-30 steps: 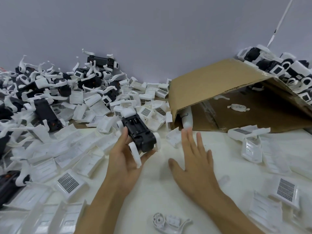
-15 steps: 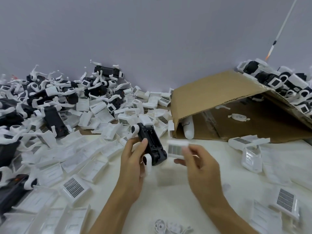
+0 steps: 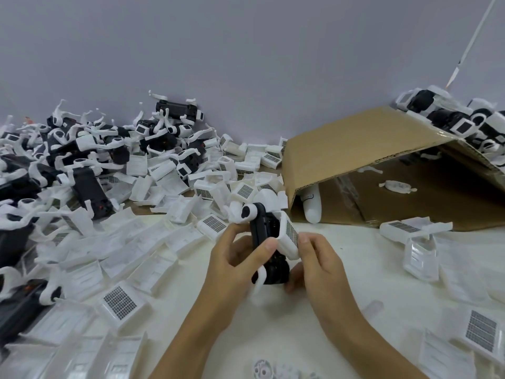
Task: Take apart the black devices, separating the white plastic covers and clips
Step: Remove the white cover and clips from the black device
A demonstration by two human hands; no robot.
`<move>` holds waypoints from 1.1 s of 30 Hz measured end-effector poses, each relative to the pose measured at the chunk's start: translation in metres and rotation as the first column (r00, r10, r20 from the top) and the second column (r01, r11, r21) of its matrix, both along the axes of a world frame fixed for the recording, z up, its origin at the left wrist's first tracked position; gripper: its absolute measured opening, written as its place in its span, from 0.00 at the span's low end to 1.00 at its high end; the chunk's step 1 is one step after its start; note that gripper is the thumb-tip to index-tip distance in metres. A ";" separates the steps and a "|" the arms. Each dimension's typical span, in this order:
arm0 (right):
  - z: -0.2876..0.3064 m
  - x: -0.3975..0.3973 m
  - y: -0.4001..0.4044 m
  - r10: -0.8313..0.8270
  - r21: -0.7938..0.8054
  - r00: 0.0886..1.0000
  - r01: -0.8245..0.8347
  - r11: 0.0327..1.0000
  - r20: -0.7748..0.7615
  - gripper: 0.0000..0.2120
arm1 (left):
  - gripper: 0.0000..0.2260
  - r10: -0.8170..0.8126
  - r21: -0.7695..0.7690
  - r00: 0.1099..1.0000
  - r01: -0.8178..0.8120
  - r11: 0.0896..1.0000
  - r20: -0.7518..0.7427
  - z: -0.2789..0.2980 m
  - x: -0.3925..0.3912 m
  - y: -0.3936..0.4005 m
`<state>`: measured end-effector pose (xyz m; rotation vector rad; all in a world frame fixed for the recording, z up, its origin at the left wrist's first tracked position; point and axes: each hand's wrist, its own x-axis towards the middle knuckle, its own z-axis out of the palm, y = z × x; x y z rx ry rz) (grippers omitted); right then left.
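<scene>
We grip the black device point(image 3: 263, 242) in our left hand point(image 3: 235, 258); our right hand point(image 3: 314, 258) pinches its white cover point(image 3: 288, 237) above the tabletop point(image 3: 273, 329).

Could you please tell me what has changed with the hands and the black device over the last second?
The right hand, open and empty a second ago, picked up a white cover and now holds it against the black device. The left hand has kept its grip and lifted the device upright. The cardboard box and the piles stayed put.
</scene>
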<state>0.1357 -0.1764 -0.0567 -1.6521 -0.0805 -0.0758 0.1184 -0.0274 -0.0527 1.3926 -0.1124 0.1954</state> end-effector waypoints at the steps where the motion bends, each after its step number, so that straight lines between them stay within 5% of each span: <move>1: 0.001 -0.001 0.000 -0.010 -0.004 1.000 0.010 1.000 0.013 0.11 | 0.16 0.006 -0.007 1.000 -0.006 1.000 -0.003 0.000 0.000 0.000; 6: 0.005 -0.009 -0.003 0.096 0.028 0.995 -0.097 0.995 0.034 0.33 | 0.15 0.025 0.010 1.000 -0.025 1.000 0.006 0.000 0.001 -0.001; 11: 0.008 -0.009 -0.006 0.171 0.104 0.985 -0.173 0.979 0.020 0.20 | 0.10 0.095 -0.016 0.995 -0.095 0.995 0.002 0.000 0.002 -0.003; 18: 0.011 -0.007 -0.005 0.057 0.258 0.997 -0.067 0.964 0.048 0.20 | 0.13 0.157 -0.008 0.988 -0.157 0.988 0.007 0.001 0.001 -0.005; 29: 0.006 -0.014 -0.002 0.089 0.028 0.974 -0.097 0.995 0.207 0.22 | 0.13 0.093 0.131 0.990 -0.106 0.986 0.103 0.003 -0.006 -0.010; 33: 0.005 -0.016 -0.002 0.153 -0.053 0.960 -0.145 0.988 0.236 0.23 | 0.16 0.094 0.058 0.992 -0.099 0.993 0.088 0.005 -0.007 -0.008</move>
